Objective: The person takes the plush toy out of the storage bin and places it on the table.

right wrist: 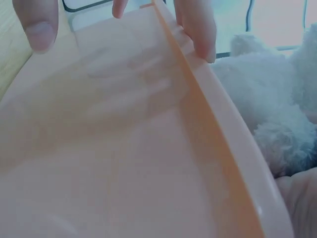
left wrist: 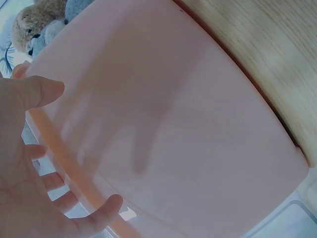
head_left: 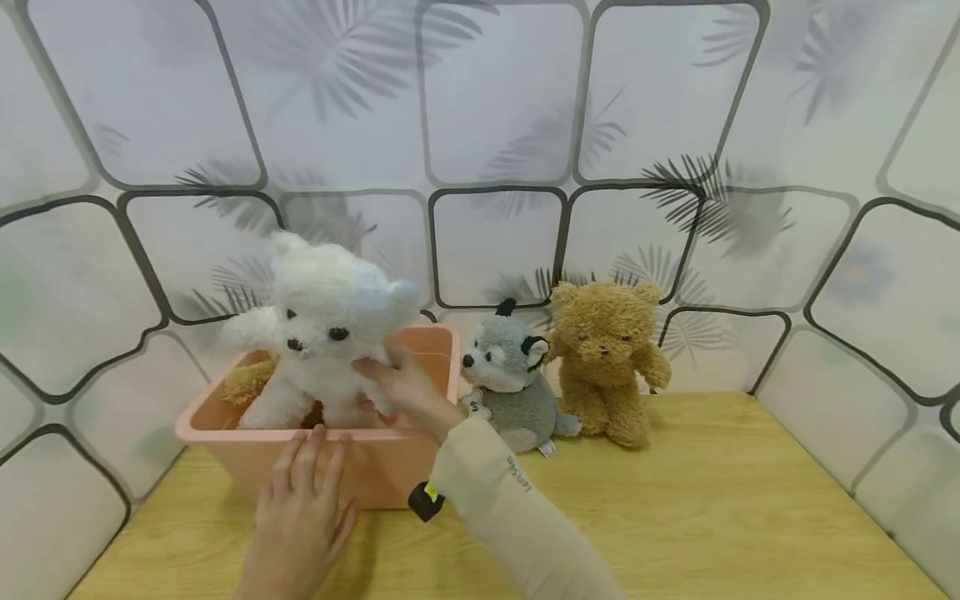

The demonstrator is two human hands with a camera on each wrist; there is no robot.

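Observation:
A fluffy white teddy bear with a bluish ear sits upright in the pink plastic bin, its head well above the rim. My right hand reaches over the front rim and grips the bear's side, thumb on its chest; the other fingers are hidden in the fur. In the right wrist view, part of this palm shows beyond the rim, close to the white fur. My left hand rests its straight fingertips on the bin's front rim. Seen in the left wrist view, its fingers are spread along that edge.
Brown plush lies inside the bin behind the white bear. To the bin's right, a grey husky plush with a bone-shaped tag sits beside a tan teddy bear. Patterned fabric walls enclose the wooden table.

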